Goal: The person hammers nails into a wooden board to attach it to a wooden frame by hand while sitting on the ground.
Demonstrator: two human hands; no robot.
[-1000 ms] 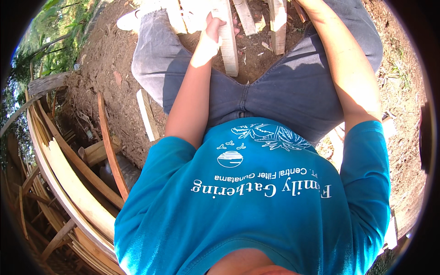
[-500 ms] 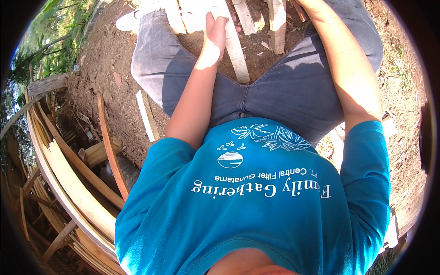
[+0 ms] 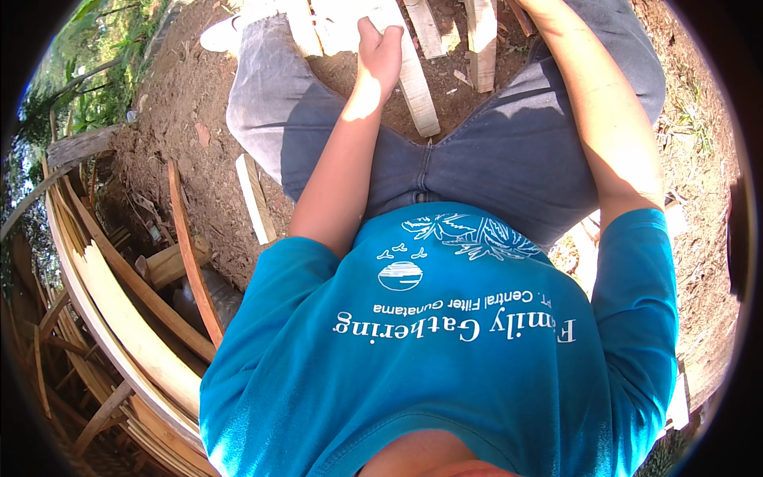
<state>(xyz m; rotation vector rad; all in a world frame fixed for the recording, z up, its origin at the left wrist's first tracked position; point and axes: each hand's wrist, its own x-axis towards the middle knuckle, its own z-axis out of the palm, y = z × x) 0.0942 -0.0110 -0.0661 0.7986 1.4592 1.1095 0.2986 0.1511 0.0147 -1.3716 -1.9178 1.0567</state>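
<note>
Between my knees, my left hand [image 3: 381, 60] is closed around a pale, squared wooden strip [image 3: 419, 94]. Its near end points toward my lap; glare washes out its far end. My right forearm reaches forward along my right thigh. At the top edge, my right hand [image 3: 540, 6] is mostly cut off, with its fingers out of sight, so whether it holds anything is hidden. Beside it lies a thin brown piece of wood [image 3: 520, 17]. Two more pale wooden pieces, a shorter one [image 3: 425, 28] and a thicker one [image 3: 482, 48], lie between my hands.
I sit on bare brown soil [image 3: 179, 103] littered with wood scraps. A pale stick [image 3: 254, 199] lies beside my left hip. Further left, long wooden strips [image 3: 131, 310] are stacked on a rough rack, with a reddish-brown slat [image 3: 191, 254] leaning near. Green plants grow at upper left.
My left hand has shifted slightly to the right and turned a little, and the wooden strip's near end has moved slightly right and forward with it. My right arm has barely moved.
</note>
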